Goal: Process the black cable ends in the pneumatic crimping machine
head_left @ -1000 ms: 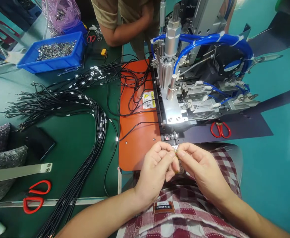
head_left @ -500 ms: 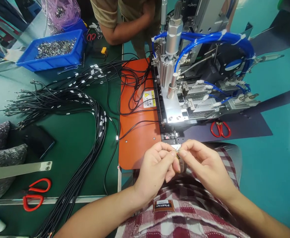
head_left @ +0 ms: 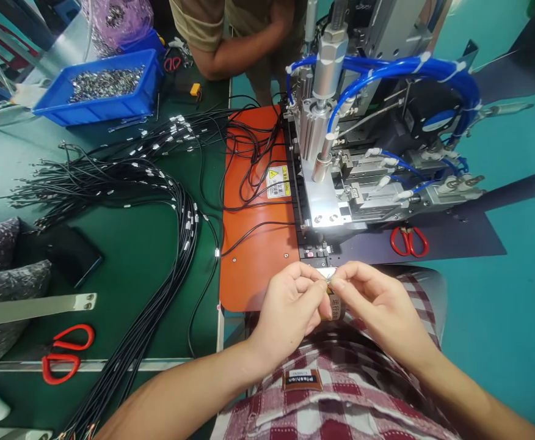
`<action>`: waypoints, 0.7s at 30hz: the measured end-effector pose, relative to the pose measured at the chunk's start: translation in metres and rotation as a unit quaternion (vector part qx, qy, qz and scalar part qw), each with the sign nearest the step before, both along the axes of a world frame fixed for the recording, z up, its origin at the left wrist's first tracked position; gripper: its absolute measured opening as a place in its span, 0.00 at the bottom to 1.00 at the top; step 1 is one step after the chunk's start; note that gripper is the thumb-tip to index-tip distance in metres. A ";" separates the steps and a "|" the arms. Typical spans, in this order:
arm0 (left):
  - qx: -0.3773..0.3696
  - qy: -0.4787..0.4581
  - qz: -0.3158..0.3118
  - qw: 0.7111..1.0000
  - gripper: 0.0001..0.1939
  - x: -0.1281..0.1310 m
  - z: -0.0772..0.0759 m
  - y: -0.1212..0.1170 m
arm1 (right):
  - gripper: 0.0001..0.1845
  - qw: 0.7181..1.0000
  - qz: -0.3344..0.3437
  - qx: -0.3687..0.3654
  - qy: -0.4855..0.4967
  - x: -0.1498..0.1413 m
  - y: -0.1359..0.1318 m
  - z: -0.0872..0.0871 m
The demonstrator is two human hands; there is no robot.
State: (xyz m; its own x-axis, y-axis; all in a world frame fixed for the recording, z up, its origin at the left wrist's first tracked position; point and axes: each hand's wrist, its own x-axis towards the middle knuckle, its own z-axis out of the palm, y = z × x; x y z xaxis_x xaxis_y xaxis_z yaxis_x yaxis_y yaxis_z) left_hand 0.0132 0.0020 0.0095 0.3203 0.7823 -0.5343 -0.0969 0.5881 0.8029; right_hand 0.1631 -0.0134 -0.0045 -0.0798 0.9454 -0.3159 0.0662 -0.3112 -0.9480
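Observation:
My left hand (head_left: pixel 292 305) and my right hand (head_left: pixel 375 302) meet fingertip to fingertip at the front of the machine, just above my lap. Both are closed in a pinch on a tiny metallic piece (head_left: pixel 328 278); the fingers cover most of it, so its kind does not show. Right behind the fingertips is the near end of the machine's black rail (head_left: pixel 313 252). Left of my left hand lies the orange plate (head_left: pixel 253 269), with black cables (head_left: pixel 258 228) running across it to the machine.
The pneumatic machine (head_left: pixel 322 177) with blue hoses stands ahead. A cable bundle (head_left: pixel 187 244) crosses the green mat. Red-handled scissors (head_left: pixel 68 354) lie left, another red-handled pair (head_left: pixel 409 241) right. A blue bin (head_left: pixel 98 113) holds small metal parts. Across the table, a person's forearm (head_left: pixel 244 52) shows.
The whole view has shifted slightly. Both hands keep their pinch at the same spot, with only small finger movement.

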 end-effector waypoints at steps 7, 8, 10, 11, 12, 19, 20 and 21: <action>-0.001 -0.005 -0.006 1.000 0.08 -0.001 0.001 0.003 | 0.15 0.998 -0.021 -0.033 0.047 -0.001 0.001 0.000; 0.004 -0.007 -0.012 1.000 0.09 -0.002 0.002 0.004 | 0.15 0.998 -0.025 -0.038 0.051 0.000 0.001 0.000; 0.024 -0.003 -0.025 0.999 0.11 -0.005 0.004 0.008 | 0.15 0.998 -0.031 -0.038 0.050 0.001 0.003 0.000; 0.042 0.012 -0.029 0.999 0.11 -0.007 0.005 0.009 | 0.15 0.998 -0.034 -0.036 0.047 0.002 0.004 0.001; 0.070 0.040 -0.034 0.996 0.09 -0.009 0.005 0.011 | 0.14 0.998 -0.037 -0.033 0.045 0.003 0.006 0.001; 0.460 0.238 -0.128 0.846 0.09 -0.019 -0.016 0.031 | 0.13 0.998 -0.043 -0.023 0.034 0.008 0.027 -0.015; 0.491 0.244 -0.151 0.823 0.10 -0.020 -0.021 0.034 | 0.13 0.998 -0.043 -0.024 0.034 0.009 0.029 -0.019; 0.507 0.252 -0.175 0.805 0.12 -0.021 -0.024 0.037 | 0.13 0.998 -0.043 -0.025 0.034 0.010 0.031 -0.023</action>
